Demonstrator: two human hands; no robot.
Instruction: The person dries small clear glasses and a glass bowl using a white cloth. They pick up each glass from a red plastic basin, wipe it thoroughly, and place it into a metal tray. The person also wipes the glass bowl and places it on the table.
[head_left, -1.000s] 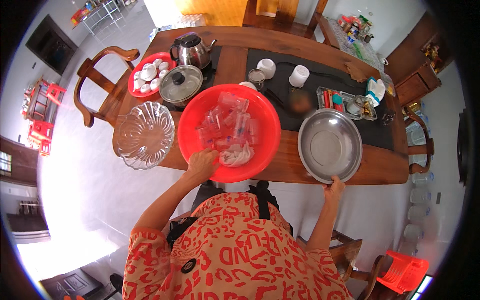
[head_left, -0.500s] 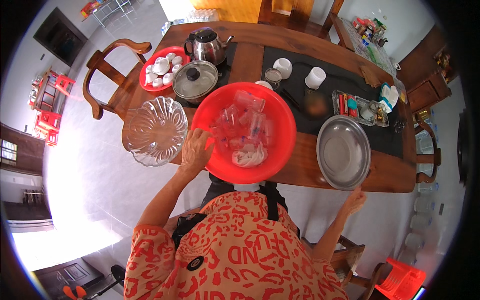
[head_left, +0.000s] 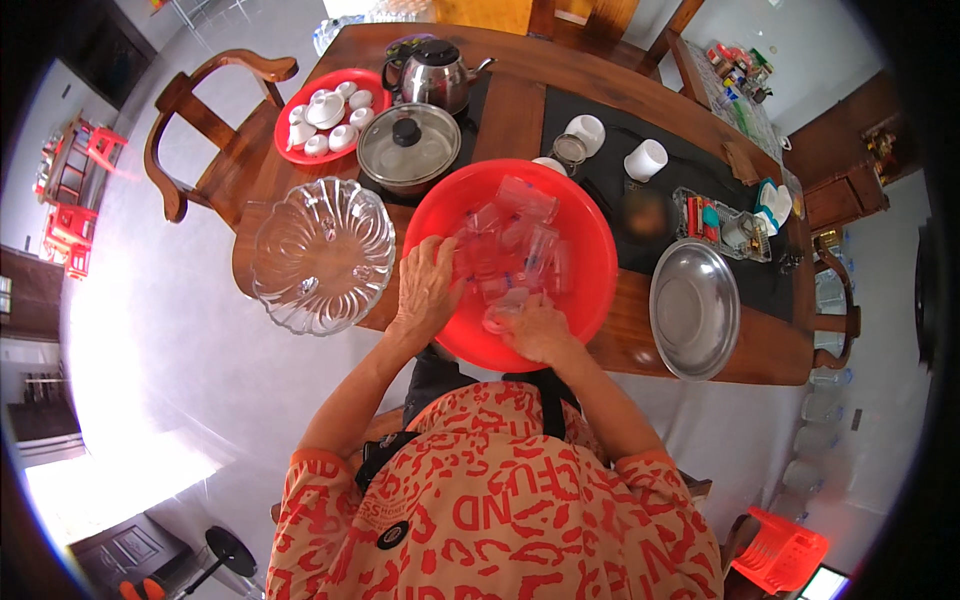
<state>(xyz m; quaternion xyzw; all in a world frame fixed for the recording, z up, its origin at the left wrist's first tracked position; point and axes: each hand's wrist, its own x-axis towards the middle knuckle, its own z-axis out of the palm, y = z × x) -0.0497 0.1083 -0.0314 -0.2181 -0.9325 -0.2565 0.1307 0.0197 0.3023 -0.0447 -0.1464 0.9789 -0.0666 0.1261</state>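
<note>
A large red basin (head_left: 590,310) at the table's near edge holds several clear glasses (head_left: 540,250) and a crumpled white cloth (head_left: 496,316). My left hand (head_left: 428,285) lies over the basin's left rim, fingers stretched and a little apart, with nothing visible in them. Down at the near inside of the basin, my right hand (head_left: 542,332) has its fingers closed on the cloth, which they partly hide. Left of the basin stands a scalloped clear glass bowl (head_left: 325,255). An oval steel dish (head_left: 694,310) rests to the right.
Behind the basin are a lidded pot (head_left: 408,150), a steel kettle (head_left: 435,80) and a red tray (head_left: 290,130) of white teaware. White cups (head_left: 646,160) and a glass tray (head_left: 720,225) of small items stand at the right. A wooden chair (head_left: 215,120) is at the left.
My right hand has moved from beside the steel dish into the basin, onto the cloth. My left hand has shifted further over the rim. The whole view has shifted slightly.
</note>
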